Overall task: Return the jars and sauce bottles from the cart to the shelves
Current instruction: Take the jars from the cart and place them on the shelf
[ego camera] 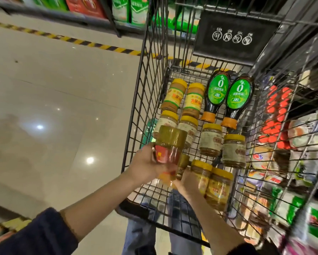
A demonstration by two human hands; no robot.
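My left hand is closed around a jar with an olive lid and a red label, lifted above the black wire cart. My right hand reaches into the cart beside a small dark-lidded jar and touches the nearest yellow-lidded jars; its fingers are hidden, so its grip is unclear. Several yellow-lidded jars lie on the cart floor. Two dark sauce bottles with green labels lie at the far end, orange caps toward me.
Store shelves with red-capped bottles and packets run along the right of the cart. Green and red packages fill a low shelf ahead. Pale tiled floor with a yellow-black tape line lies to the left. My legs show under the cart.
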